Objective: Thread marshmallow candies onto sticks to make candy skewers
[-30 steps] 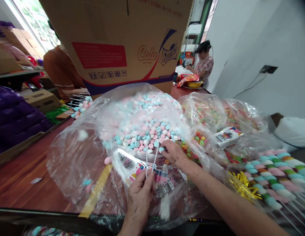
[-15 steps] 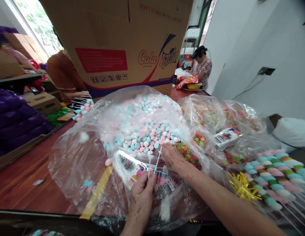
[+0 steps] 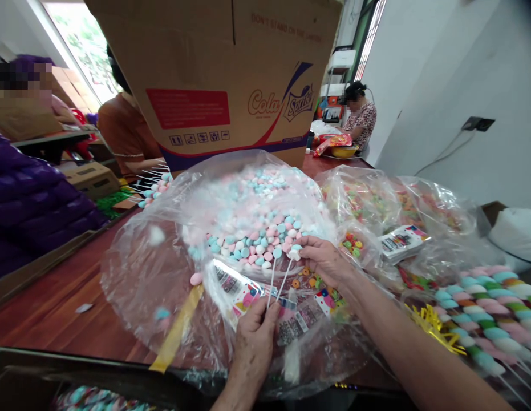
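Two thin white sticks [image 3: 271,284] stand up from my left hand [image 3: 257,331], pinched side by side between thumb and fingers. My right hand [image 3: 327,260] is closed at the top of the right-hand stick, its fingertips on a white marshmallow [image 3: 294,255] with some blue at its upper edge. A blue marshmallow [image 3: 277,253] shows at the tip of the left-hand stick; whether it is on the stick or behind it I cannot tell. Just beyond both hands lies a heap of pink, blue and white marshmallows [image 3: 252,242] in a clear plastic bag [image 3: 132,274]. Printed pouches [image 3: 231,288] lie beneath the sticks.
A tall cardboard box [image 3: 201,63] stands behind the heap. On the right are bags of ring-shaped gummies [image 3: 359,197], a stack of printed cards or packets [image 3: 404,242], yellow twist ties [image 3: 436,328] and finished marshmallow skewers [image 3: 491,311]. Co-workers sit behind at left and far right.
My right hand has come up from near the candy pile to the right stick's tip, with a white and blue marshmallow in its fingers. The view has shifted slightly left.
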